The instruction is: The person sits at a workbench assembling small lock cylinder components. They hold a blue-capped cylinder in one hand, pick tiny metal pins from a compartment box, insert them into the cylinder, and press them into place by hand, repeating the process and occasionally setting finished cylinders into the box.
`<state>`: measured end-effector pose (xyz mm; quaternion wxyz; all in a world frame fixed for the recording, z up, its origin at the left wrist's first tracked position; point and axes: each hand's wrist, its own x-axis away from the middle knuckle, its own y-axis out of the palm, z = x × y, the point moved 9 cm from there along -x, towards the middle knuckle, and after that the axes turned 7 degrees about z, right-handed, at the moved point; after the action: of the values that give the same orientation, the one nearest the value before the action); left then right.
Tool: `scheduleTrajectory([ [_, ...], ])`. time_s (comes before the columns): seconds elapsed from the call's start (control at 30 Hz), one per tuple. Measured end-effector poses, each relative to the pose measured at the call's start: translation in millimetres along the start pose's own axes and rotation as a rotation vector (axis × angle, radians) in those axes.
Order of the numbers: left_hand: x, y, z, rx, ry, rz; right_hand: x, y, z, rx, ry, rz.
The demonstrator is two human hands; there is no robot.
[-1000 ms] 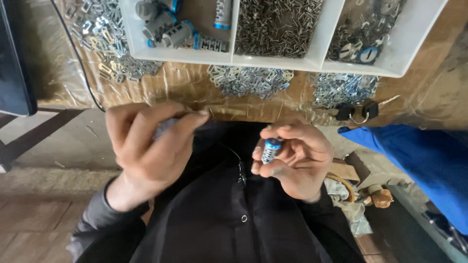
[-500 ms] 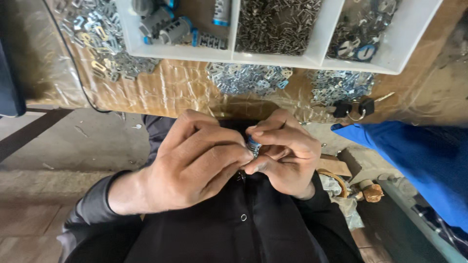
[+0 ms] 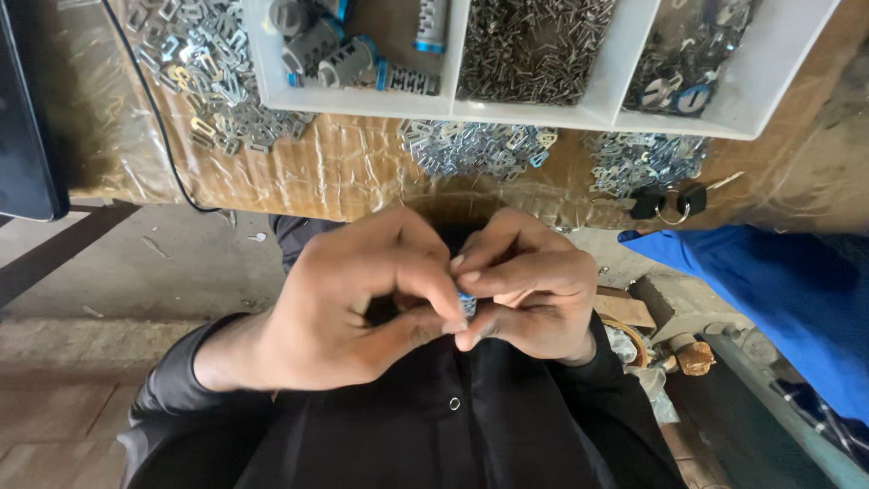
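A tabletop [image 3: 353, 172] wrapped in brown tape and plastic film spans the top of the head view, its near edge running just above the worker's knuckles; on it sits a white compartment tray [image 3: 543, 110], one bay holding grey ribbed cylinders with blue ends [image 3: 348, 62], the middle bay a heap of small metal pins [image 3: 534, 41], the right bay dark mixed hardware; loose stamped metal clips [image 3: 213, 68] lie piled at the tray's left and along its front edge; a blue cloth [image 3: 778, 290] hangs at the right, well apart from the work. Below the edge, over the lap of a black buttoned garment [image 3: 434, 426], the left hand [image 3: 348, 312] and the right hand [image 3: 529, 294] meet fingertip to fingertip; both are pinched together on a small blue-tipped part [image 3: 467, 302], of which only a sliver shows between the thumbs and forefingers, so its long axis cannot be told. The part sits between the two hands, equally near to each, the left covering it from one side, the right from the other; the tray lies ahead and above, beyond the tabletop edge; open room remains to either side and down toward the lap.
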<state>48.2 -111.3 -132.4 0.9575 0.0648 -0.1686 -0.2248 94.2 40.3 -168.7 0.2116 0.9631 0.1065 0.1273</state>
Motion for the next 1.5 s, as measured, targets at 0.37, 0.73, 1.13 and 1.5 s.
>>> scheduleTrajectory([
  [0.37, 14, -19, 30, -0.822, 0.456, 0.279, -3, -11, 0, -0.292, 0.082, 0.221],
  [0.73, 10, -2, 37, -1.042, 0.602, 0.254, 17, -39, -10, -0.212, -0.02, 0.307],
  [1.13, 2, 20, 22, -1.183, 0.771, 0.13, 29, -42, -15, -0.124, -0.058, 0.304],
  [1.5, -2, 3, 50, -0.568, 0.491, 0.237, 14, -25, -5, -0.057, 0.046, 0.247],
])
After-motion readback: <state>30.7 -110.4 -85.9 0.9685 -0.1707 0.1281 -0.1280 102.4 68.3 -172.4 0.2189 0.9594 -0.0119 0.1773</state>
